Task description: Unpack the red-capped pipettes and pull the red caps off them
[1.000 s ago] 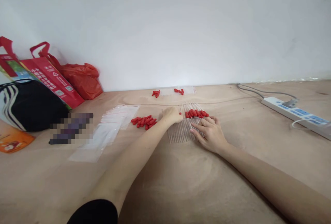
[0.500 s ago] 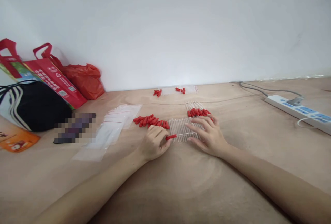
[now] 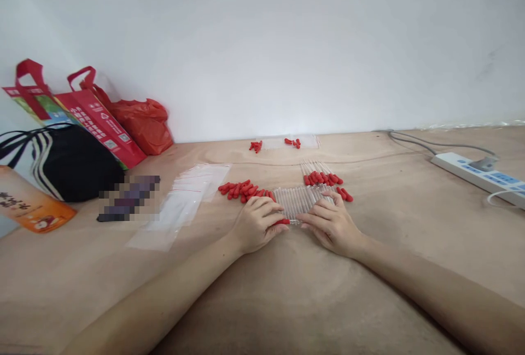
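My left hand (image 3: 257, 225) is closed, its thumb and fingers pinching a red rubber bulb (image 3: 284, 221). From the bulb a thin glass tube (image 3: 294, 222) runs right to the fingertips of my right hand (image 3: 334, 225), which pinch it. Together the two parts look like a glass dropper, held level just in front of a row of bare glass tubes (image 3: 301, 200). Left of that row lies a loose pile of red rubber bulbs (image 3: 238, 189), partly behind my left hand. Behind the row are several glass droppers (image 3: 320, 178) with bulbs fitted, the bulbs pointing towards me.
Clear zip bags (image 3: 180, 202) lie fanned out at left, beside a blurred dark object (image 3: 129, 199). Further left stand a black drawstring bag (image 3: 77, 161), red bags (image 3: 141, 125) and an orange packet (image 3: 36, 210). A bagged dropper set (image 3: 274, 143) lies near the wall; a power strip (image 3: 471, 172) is at right.
My right fingers have gone from spread to pinched together on the glass tube. Both hands and the bulb have come slightly nearer to me. The whole view has shifted a little.
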Tool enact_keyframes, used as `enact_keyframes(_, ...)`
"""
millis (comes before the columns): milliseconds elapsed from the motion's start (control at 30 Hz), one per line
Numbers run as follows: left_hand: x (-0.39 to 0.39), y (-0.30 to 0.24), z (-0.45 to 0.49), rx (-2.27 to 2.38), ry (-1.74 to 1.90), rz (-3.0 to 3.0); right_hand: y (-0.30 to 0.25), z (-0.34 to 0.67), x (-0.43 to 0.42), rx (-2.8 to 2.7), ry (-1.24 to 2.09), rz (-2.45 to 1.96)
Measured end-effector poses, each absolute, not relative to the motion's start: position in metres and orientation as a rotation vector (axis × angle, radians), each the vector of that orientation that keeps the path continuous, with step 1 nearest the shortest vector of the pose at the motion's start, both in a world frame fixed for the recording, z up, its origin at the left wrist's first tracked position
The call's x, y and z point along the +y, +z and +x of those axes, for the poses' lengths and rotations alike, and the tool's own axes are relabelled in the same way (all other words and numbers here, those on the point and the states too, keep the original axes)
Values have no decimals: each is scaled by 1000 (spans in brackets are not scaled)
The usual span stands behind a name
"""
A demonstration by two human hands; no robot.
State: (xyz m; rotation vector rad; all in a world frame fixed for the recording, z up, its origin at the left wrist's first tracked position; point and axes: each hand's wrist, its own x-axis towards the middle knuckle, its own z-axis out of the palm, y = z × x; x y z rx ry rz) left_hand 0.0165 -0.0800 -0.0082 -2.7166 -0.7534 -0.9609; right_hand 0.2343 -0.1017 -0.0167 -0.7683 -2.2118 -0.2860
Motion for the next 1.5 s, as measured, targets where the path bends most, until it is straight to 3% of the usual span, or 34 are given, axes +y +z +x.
enact_keyframes(433, -86, -2, 11, -736, -794, -2742, -14, 244, -107, -2276, -240, -830)
enact_keyframes(667, -76, -2, -11, -884, -1046, -2651, -15, 263, -97, -2126, -204, -975)
enact_keyframes(833, -61, 7, -23, -1296, -1290, -2367, -18, 247, -91, -2003, -300, -1013)
enact_keyframes(1067, -32, 12, -62, -1982, -1339, -2151, -22, 243, -83, -2012, -444, -1087)
enact_keyframes(1500, -24, 7, -72, -2073, -1154, -2122, -19, 237, -84, -2252, -469, -1226)
